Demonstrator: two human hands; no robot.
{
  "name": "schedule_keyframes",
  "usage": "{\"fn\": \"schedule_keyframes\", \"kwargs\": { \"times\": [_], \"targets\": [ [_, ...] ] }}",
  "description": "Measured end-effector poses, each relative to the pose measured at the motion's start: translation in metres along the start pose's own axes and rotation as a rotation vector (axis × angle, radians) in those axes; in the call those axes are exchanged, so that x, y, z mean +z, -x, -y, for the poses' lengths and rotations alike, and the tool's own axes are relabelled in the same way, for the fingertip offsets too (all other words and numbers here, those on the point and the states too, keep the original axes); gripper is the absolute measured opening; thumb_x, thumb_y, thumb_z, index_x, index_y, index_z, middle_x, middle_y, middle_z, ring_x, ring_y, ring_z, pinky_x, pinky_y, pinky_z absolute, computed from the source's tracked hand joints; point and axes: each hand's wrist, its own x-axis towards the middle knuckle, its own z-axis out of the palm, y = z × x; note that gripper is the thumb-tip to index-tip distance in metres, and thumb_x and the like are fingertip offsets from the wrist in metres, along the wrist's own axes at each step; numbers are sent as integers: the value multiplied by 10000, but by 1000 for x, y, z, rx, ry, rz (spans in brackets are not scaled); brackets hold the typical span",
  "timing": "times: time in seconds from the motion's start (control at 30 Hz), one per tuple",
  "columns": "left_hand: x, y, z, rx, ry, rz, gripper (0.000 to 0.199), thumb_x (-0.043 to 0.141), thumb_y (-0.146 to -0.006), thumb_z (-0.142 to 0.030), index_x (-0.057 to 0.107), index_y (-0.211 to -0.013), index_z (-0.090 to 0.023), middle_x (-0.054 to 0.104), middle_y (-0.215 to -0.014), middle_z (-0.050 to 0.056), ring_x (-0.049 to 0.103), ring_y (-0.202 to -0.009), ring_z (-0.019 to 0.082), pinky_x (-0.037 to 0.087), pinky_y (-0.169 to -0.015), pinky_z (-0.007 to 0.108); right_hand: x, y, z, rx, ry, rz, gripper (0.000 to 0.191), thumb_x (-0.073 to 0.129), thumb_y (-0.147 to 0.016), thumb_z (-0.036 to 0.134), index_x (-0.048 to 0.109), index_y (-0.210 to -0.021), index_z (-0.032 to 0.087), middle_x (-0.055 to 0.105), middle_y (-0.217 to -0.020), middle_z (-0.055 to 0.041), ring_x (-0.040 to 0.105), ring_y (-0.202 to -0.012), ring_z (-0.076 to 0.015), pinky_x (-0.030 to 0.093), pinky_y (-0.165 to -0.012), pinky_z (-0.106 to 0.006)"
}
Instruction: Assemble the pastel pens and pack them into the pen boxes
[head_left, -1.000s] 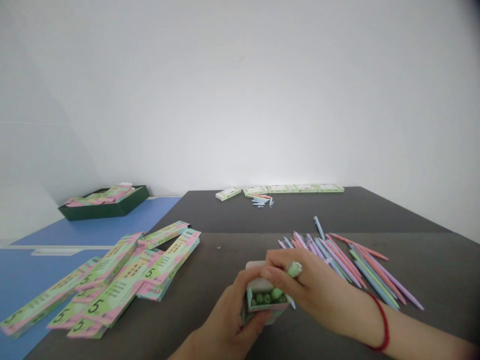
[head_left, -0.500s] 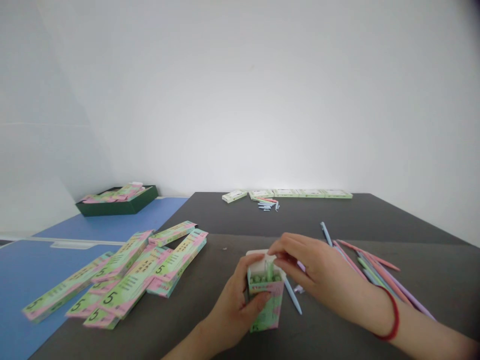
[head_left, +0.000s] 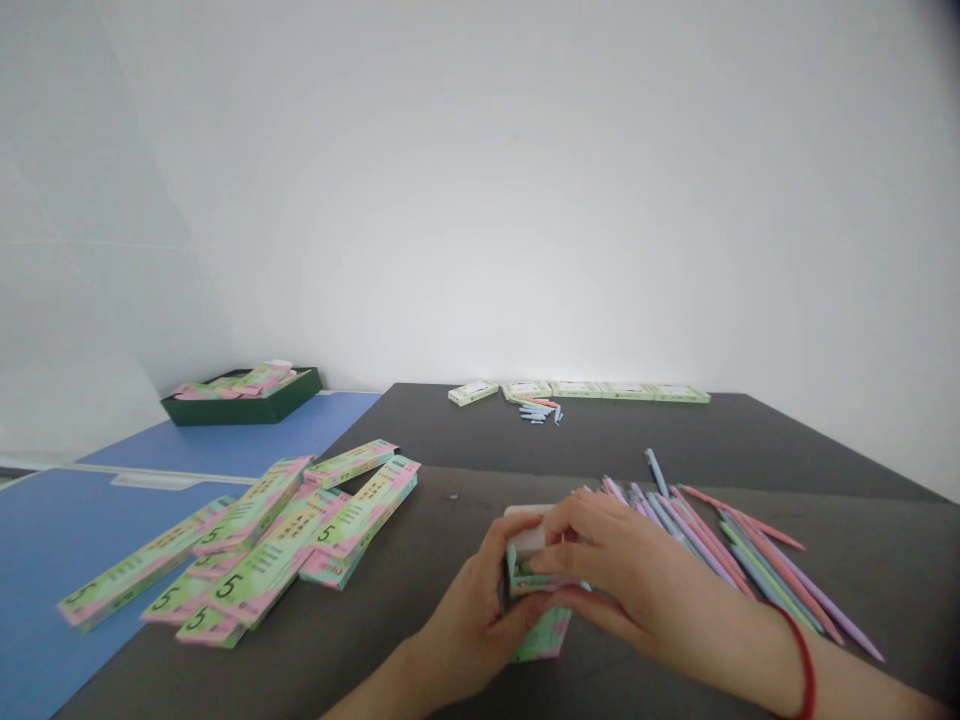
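My left hand is closed round the left side of a small pink-and-green carton, which stands upright with its white flap raised at the back. Over the carton's mouth my right hand has its fingers curled, gripping the top front and right edge. Little of the green contents shows between the fingers; the rest is hidden. Right of my right hand lies a loose spread of pastel pens in pink, purple, green and blue.
Several pink-and-green cartons lie piled at the left. A dark green tray of similar cartons sits behind them on a blue surface. At the back are a row of pale boxes and a heap of small pens.
My right hand has come down from the raised flap onto the carton's mouth, covering most of the green contents. The view has shifted slightly, and more of the pens show.
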Motion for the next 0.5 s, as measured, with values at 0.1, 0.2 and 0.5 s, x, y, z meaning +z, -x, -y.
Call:
{"fn": "schedule_keyframes", "kwargs": {
  "times": [0.1, 0.2, 0.5],
  "targets": [
    [0, 1, 1, -20, -21, 2, 541, 584, -824, -109, 346, -1288, -254, 534, -1238, 28, 519, -1124, 184, 383, -982, 304, 10, 2, -1, -33, 14, -9, 162, 527, -896, 182, 667, -960, 233, 606, -952, -46, 524, -885, -204, 432, -779, -333],
    [0, 1, 2, -36, -34, 5, 546, 581, -826, -112, 332, -1291, -249, 519, -1250, 35, 513, -1129, 183, 385, -984, 308, 14, 2, -3, -11, -29, -21, 190, 492, -909, 156, 669, -944, 216, 603, -959, -49, 519, -881, -203, 434, -768, -331],
    [0, 3, -1, 27, -58, 29, 565, 552, -835, -95, 301, -1301, -293, 476, -1289, 35, 500, -1132, 185, 397, -962, 299, 18, 18, -5, 200, -297, -160, 321, 593, -847, 163, 497, -1141, 250, 499, -1150, -47, 479, -1070, -189, 411, -908, -321]
  ]
}}
